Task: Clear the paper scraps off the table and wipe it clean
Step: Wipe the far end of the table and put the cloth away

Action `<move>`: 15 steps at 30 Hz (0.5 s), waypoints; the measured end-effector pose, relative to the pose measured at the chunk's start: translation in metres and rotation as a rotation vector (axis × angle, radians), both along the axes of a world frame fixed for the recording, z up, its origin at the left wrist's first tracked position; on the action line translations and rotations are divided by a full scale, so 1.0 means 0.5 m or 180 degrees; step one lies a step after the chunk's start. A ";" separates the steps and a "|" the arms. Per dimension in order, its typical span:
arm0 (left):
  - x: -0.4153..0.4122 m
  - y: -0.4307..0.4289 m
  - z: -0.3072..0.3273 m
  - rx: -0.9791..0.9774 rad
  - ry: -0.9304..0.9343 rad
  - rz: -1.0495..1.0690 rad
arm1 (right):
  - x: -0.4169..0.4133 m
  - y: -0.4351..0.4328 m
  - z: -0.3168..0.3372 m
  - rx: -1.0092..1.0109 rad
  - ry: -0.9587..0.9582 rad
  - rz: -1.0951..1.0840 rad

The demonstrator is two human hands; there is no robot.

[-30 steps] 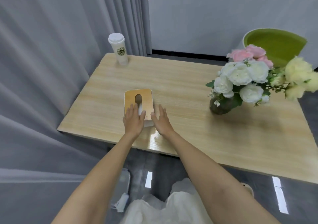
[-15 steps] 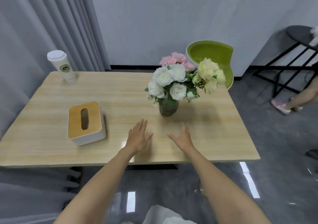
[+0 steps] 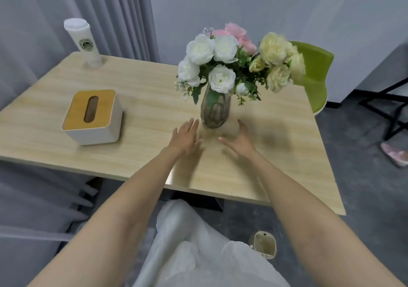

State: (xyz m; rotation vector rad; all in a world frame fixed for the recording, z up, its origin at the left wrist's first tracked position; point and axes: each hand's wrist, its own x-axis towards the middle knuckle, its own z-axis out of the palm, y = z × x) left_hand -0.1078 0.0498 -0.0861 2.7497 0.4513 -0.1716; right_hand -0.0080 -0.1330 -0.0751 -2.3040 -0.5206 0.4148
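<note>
The left hand (image 3: 186, 136) and right hand (image 3: 239, 140), both empty with fingers spread, hover just near of the vase (image 3: 215, 110); cupping its glass low should keep the top-heavy flowers (image 3: 223, 50) upright.

Glass vase (image 3: 215, 110) w/ flowers (image 3: 223, 50) stood on table (image 3: 143, 101). L hand (image 3: 185, 137) just front-left of vase, fingers straight. R hand (image 3: 240, 140) just front-right, fingers spread. Both held nothing. Tissue box (image 3: 92, 116) well left of vase. Lidded cup (image 3: 82, 42) far behind-left, at table corner. Green chair (image 3: 315, 72) behind-right, past table edge.
</note>
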 end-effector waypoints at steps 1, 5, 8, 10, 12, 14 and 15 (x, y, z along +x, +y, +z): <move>0.013 0.002 -0.005 0.0040 -0.0062 0.0006 | 0.008 0.007 -0.008 0.0010 -0.0025 0.0001; 0.071 0.015 -0.036 0.0161 -0.0153 0.0045 | 0.047 0.034 -0.033 0.0327 0.0037 -0.0202; 0.111 0.036 -0.057 -0.0009 -0.0346 0.0199 | 0.069 0.051 -0.044 0.0576 0.0023 -0.0121; 0.129 0.045 -0.056 -0.0238 -0.0577 0.0197 | 0.082 0.061 -0.051 0.0788 0.0112 -0.0060; 0.138 0.044 -0.049 -0.0547 -0.0854 -0.0007 | 0.093 0.071 -0.058 0.0941 0.0218 -0.0019; 0.143 0.042 -0.046 -0.0814 -0.1073 -0.0277 | 0.102 0.082 -0.060 0.1119 0.0162 0.0093; 0.148 0.043 -0.049 -0.0913 -0.1177 -0.0377 | 0.102 0.087 -0.062 0.1204 0.0067 0.0168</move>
